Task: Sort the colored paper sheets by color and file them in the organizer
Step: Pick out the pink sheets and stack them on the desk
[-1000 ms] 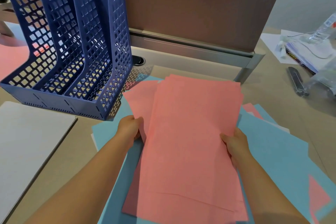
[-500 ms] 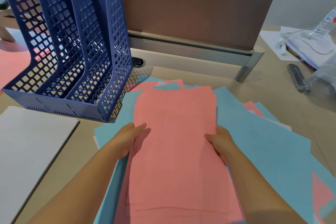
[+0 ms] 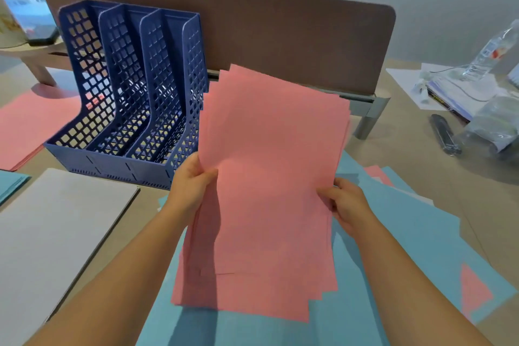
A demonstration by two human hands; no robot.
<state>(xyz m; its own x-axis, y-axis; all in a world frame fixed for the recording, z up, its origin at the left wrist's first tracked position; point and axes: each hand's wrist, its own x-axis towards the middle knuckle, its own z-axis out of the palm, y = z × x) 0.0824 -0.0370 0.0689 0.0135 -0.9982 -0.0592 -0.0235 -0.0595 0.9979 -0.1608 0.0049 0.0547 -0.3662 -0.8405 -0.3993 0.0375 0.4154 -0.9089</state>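
both hands hold one stack of pink sheets point(image 3: 269, 177) lifted over the blue sheets point(image 3: 407, 233) on the desk: left hand point(image 3: 191, 185) pinches its left edge with thumb on top, right hand point(image 3: 346, 202) grips its right edge, fingers curled round it. the stack sits just right of the blue organizer point(image 3: 134, 93), whose three slots look empty. so pink seems gathered but not filed; blue sheets, a few stray pink ones and another pink pile point(image 3: 31, 126) at left remain.

pink sheets point(image 3: 269, 177) fanned, raised beside blue organizer point(image 3: 132, 87)
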